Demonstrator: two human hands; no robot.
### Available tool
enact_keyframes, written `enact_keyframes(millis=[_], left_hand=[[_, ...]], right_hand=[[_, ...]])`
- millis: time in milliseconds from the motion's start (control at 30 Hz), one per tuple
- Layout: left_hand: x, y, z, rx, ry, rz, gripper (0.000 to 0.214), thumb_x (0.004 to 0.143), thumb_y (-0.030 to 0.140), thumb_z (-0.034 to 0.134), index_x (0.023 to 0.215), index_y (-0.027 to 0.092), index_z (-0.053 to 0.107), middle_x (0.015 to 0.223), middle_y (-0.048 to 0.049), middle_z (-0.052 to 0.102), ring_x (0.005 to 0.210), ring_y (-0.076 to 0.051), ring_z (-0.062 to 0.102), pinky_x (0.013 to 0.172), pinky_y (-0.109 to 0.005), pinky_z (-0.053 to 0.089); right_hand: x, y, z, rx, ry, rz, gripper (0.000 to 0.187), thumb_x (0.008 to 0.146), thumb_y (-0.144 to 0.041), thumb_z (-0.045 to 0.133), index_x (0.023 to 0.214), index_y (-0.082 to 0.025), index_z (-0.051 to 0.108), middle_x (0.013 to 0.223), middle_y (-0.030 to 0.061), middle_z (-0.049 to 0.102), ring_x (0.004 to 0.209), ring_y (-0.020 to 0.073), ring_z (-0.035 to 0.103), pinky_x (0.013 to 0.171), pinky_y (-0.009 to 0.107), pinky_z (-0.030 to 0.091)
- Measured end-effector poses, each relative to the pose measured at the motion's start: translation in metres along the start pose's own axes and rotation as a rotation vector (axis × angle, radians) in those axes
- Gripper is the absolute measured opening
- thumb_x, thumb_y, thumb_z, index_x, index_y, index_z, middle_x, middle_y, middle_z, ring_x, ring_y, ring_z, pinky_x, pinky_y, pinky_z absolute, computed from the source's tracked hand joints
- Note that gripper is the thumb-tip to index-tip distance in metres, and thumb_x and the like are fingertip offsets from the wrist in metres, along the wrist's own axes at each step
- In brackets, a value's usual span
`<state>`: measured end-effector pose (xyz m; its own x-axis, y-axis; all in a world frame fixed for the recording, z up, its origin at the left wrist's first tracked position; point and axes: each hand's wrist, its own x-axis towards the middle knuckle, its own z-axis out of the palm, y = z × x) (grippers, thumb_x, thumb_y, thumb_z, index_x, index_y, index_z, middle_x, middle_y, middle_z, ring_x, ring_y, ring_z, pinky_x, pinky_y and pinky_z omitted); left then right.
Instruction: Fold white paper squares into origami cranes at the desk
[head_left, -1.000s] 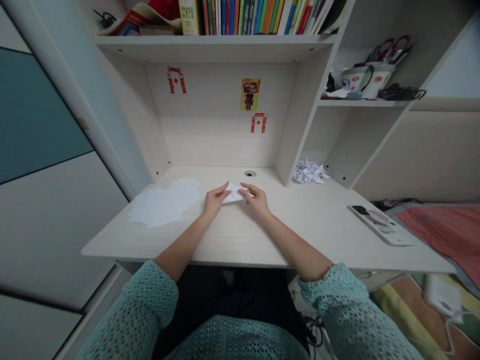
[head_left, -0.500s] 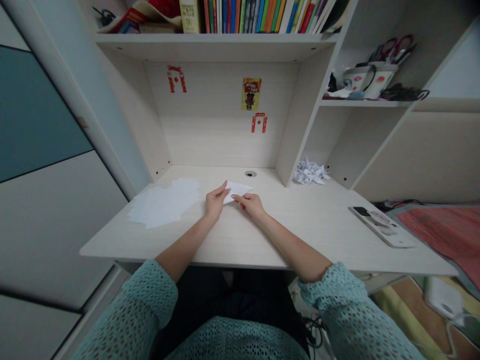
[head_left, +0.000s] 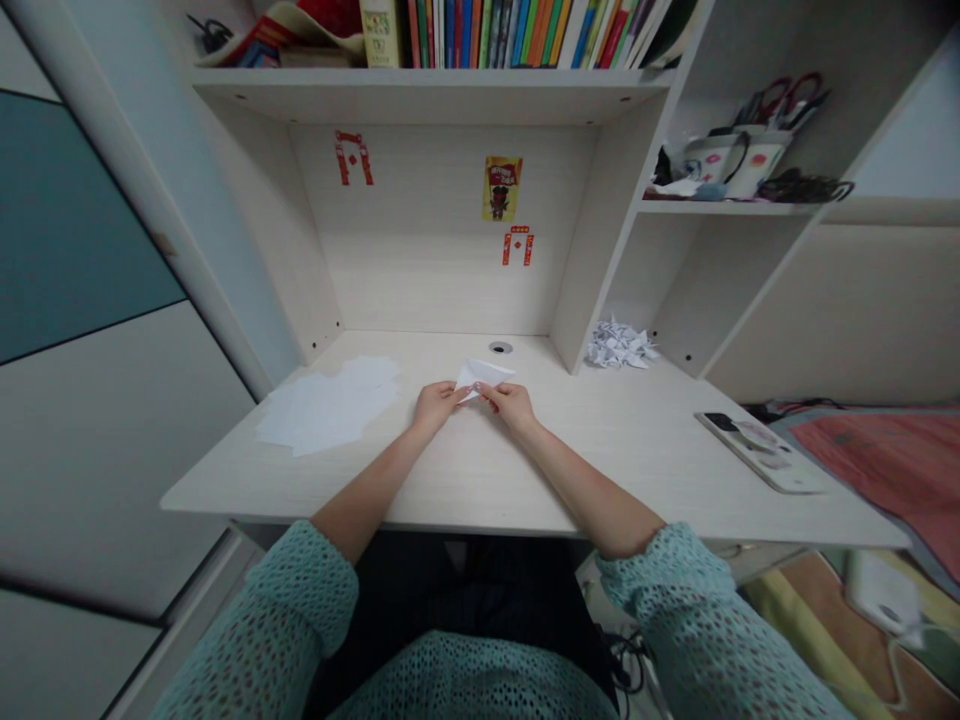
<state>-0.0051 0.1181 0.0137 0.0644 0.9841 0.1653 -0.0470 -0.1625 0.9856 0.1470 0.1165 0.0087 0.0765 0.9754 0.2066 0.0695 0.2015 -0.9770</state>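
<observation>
A small folded piece of white paper (head_left: 484, 372) is between my hands, just above or on the desk; I cannot tell whether it touches. My left hand (head_left: 437, 405) is closed on its near left edge. The fingers of my right hand (head_left: 510, 402) pinch its near edge, close beside the left fingertips. The far part of the paper, with slanted edges, shows beyond my fingers. To the left lies a spread of overlapping white paper sheets (head_left: 330, 405).
White folded paper pieces (head_left: 621, 345) are heaped in the right cubby. A phone (head_left: 761, 452) lies at the desk's right. Cups with scissors and pens (head_left: 750, 160) stand on the right shelf. Books (head_left: 517, 35) line the upper shelf. The desk (head_left: 600, 470) has a round cable hole (head_left: 500, 348).
The paper has turned and shifted slightly to the right. My left fingers have moved down to its near edge, and both hands' fingertips are now closer together.
</observation>
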Motion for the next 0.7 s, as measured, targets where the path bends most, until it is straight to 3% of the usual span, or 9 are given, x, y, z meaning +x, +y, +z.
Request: enact_keyframes(millis=[133,333,533,700], left_hand=[[0.001,0.002,-0.004,0.004,-0.002,-0.003,0.033,0.055,0.042,0.077,0.07,0.013,0.069,0.066,-0.0054,0.067,0.057,-0.013,0.057,0.058,-0.024,0.043],[0.002,0.003,-0.001,0.049,0.0,0.016,0.033,0.055,0.043,0.076,0.068,0.013,0.07,0.066,-0.0068,0.068,0.057,-0.014,0.057,0.055,-0.025,0.041],[0.003,0.004,0.002,0.061,0.004,0.023,0.033,0.057,0.043,0.075,0.069,0.012,0.07,0.066,-0.0068,0.068,0.056,-0.014,0.057,0.054,-0.024,0.04],[0.002,0.005,0.003,0.08,0.001,0.029,0.032,0.059,0.041,0.074,0.071,0.012,0.07,0.068,-0.007,0.068,0.057,-0.013,0.057,0.054,-0.023,0.04]], right_hand=[[0.008,-0.003,-0.009,0.033,0.0,-0.01,0.045,0.059,-0.058,0.068,0.054,-0.014,0.064,0.043,-0.002,0.049,0.042,0.0078,0.037,0.044,0.023,0.03],[0.023,-0.002,-0.032,0.118,0.14,0.019,0.045,0.059,-0.059,0.068,0.055,-0.014,0.064,0.052,0.0017,0.057,0.045,0.0081,0.041,0.044,0.022,0.033],[0.022,0.0,-0.027,0.186,0.233,0.017,0.044,0.06,-0.059,0.066,0.054,-0.015,0.062,0.056,0.0026,0.06,0.044,0.0081,0.043,0.043,0.022,0.033],[0.022,0.002,-0.023,0.197,0.279,-0.07,0.043,0.063,-0.057,0.065,0.054,-0.015,0.062,0.051,0.0005,0.057,0.042,0.0077,0.041,0.044,0.023,0.032]])
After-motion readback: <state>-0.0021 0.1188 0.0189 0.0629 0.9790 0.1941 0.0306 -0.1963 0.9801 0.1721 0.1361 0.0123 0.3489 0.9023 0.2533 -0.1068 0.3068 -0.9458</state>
